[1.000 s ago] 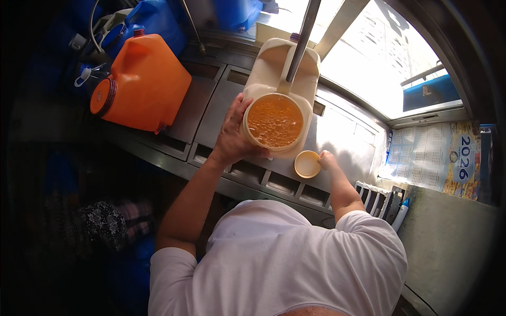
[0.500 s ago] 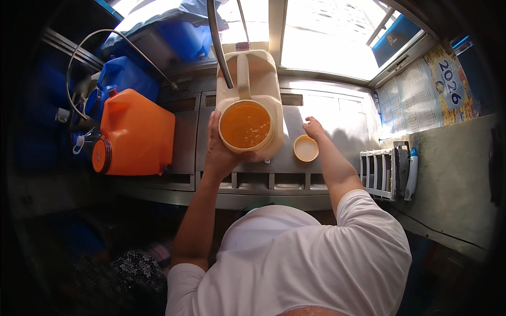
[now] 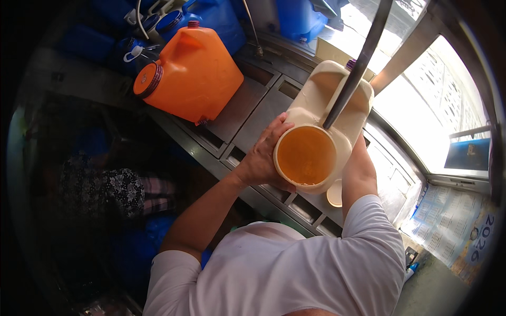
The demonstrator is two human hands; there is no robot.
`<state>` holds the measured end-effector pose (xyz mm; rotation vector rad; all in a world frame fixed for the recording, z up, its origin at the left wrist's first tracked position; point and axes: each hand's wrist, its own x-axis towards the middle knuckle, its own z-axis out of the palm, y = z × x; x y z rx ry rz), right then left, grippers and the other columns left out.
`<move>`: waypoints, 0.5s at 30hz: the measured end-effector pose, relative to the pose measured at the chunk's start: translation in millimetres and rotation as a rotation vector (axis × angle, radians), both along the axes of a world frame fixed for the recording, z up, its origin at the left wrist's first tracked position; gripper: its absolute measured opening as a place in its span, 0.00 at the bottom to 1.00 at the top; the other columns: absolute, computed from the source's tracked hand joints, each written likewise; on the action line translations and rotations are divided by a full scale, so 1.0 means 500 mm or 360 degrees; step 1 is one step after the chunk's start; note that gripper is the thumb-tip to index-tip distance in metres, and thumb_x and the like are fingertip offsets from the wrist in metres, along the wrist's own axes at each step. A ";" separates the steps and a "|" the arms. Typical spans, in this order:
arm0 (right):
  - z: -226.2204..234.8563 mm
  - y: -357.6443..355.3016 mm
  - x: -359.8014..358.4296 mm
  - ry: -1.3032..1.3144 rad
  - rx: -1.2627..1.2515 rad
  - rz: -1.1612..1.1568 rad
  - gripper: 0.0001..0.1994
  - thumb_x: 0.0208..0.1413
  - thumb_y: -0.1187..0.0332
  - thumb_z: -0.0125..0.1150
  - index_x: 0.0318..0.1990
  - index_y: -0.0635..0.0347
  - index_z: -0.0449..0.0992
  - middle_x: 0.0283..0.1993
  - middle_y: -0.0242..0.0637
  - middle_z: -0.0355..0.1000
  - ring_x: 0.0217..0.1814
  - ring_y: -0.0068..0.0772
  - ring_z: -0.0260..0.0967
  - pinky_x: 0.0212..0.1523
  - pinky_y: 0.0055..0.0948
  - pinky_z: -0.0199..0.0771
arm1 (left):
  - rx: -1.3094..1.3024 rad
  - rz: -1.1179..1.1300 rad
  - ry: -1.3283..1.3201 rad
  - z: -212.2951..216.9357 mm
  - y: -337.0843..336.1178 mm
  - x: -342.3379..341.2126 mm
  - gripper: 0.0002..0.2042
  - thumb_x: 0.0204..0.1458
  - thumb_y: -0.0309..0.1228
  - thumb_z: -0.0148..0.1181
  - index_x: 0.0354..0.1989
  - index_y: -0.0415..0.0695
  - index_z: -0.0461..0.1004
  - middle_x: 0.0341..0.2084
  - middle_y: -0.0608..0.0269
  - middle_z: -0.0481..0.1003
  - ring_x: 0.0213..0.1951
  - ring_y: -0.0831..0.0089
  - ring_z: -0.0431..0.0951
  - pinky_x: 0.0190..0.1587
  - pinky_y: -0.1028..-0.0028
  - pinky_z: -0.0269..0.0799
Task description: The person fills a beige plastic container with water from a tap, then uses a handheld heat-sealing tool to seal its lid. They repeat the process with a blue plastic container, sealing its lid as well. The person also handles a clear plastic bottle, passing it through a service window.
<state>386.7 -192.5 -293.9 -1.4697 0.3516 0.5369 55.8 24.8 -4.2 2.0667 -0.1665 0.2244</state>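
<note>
A beige plastic jug (image 3: 301, 110) with a moulded handle stands tilted on the counter, its wide round mouth facing me and its inside glowing amber. My left hand (image 3: 263, 157) is closed against the left side of the mouth, thumb underneath. My right hand (image 3: 360, 147) reaches behind the jug's right side; its fingers are hidden. A dark curved pipe (image 3: 363, 58) comes down across the jug, ending by the top of the mouth. Beside my right forearm, a round cream lid (image 3: 334, 194) lies partly covered by the jug.
An orange jug (image 3: 203, 71) with a dark red cap stands on the left of the metal counter (image 3: 253, 105). Blue jugs (image 3: 224, 26) crowd behind it. A bright window is at the upper right, with a calendar (image 3: 448, 221) on the wall below. Patterned cloth (image 3: 124, 189) shows at lower left.
The view has turned, so the jugs appear further right and slanted. My right hand has left the lid's side and gone behind the beige jug. My left hand stays on the mouth.
</note>
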 end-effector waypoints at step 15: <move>-0.018 -0.046 -0.025 0.0007 -0.0076 0.0066 0.44 0.54 0.54 0.66 0.74 0.56 0.50 0.74 0.49 0.55 0.70 0.50 0.61 0.61 0.51 0.69 | 0.0112 0.0188 0.0087 0.023 -0.027 -0.025 0.70 0.07 0.39 0.89 0.72 0.57 0.52 0.73 0.47 0.47 0.73 0.48 0.51 0.73 0.57 0.55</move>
